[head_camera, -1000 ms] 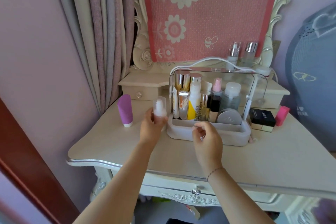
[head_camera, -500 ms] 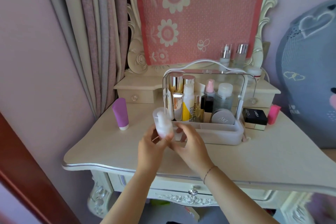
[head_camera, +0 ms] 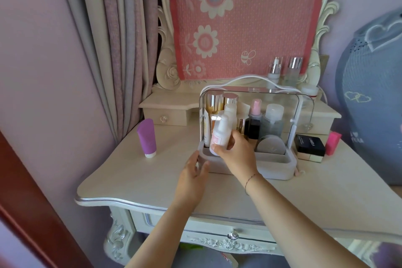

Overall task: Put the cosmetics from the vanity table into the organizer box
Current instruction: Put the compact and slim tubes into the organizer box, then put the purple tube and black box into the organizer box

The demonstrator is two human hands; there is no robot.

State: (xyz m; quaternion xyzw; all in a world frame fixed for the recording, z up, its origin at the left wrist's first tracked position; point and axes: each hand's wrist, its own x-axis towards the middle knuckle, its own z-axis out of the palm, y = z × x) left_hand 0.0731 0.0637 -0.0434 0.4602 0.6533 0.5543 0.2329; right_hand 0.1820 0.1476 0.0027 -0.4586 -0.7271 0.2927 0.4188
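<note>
My right hand (head_camera: 236, 154) grips a small white spray bottle (head_camera: 220, 134) with a pink label, tilted over the front left compartment of the organizer box (head_camera: 276, 168). The box is pale grey with a clear raised lid and holds several bottles, tubes and a round compact. Beside the box's left front corner, my left hand (head_camera: 192, 177) rests with loose fingers, touching the box and holding nothing. A purple tube (head_camera: 147, 137) stands cap-down on the vanity table (head_camera: 134, 172) to the left. Right of the box lie a black compact (head_camera: 310, 144) and a pink item (head_camera: 332, 143).
Two clear bottles (head_camera: 285, 69) and a small white jar (head_camera: 309, 91) stand on the raised shelf behind the box. A pink flowered cloth covers the mirror. Curtains hang at the left, a dark red door edge lower left, a blue-grey cushion at the right.
The white spray bottle passed from my left hand to my right hand, which carried it right to the box's front left. My left hand dropped to the box's corner.
</note>
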